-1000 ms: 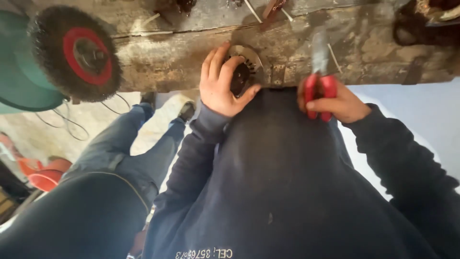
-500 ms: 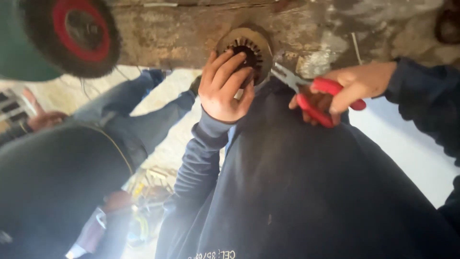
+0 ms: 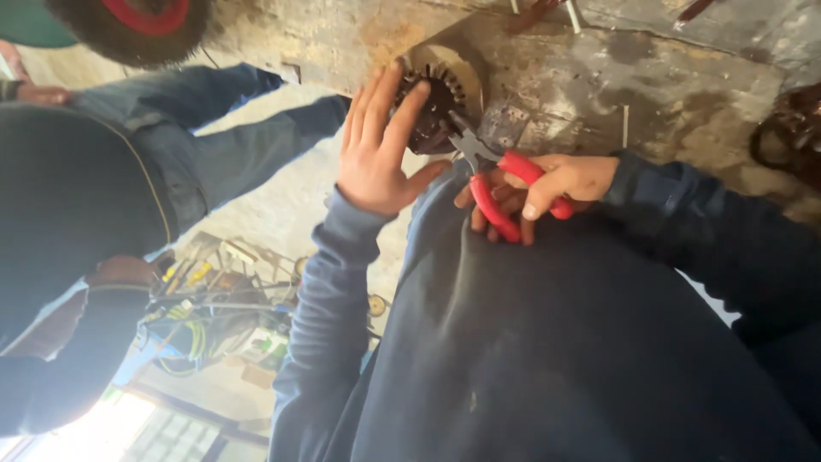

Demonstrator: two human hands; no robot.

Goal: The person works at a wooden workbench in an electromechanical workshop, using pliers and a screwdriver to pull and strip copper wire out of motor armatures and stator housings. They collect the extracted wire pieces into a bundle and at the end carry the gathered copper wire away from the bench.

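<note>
Left hand [image 3: 376, 150]: my fingers spread, pressed on the rotor [image 3: 436, 103].
Right hand [image 3: 547, 192]: I grip red pliers [image 3: 500, 184], tips at the rotor.

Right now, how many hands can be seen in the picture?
3: the left hand on the dark toothed part, the right hand gripping red-handled pliers, another person's hand at the left edge.

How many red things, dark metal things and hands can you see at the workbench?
Red things: 2 – pliers handles, wire brush wheel's red centre
Dark metal things: 1 – toothed round part
Hands: 2 – left hand on the part, right hand holding the pliers
Total: 5
</note>
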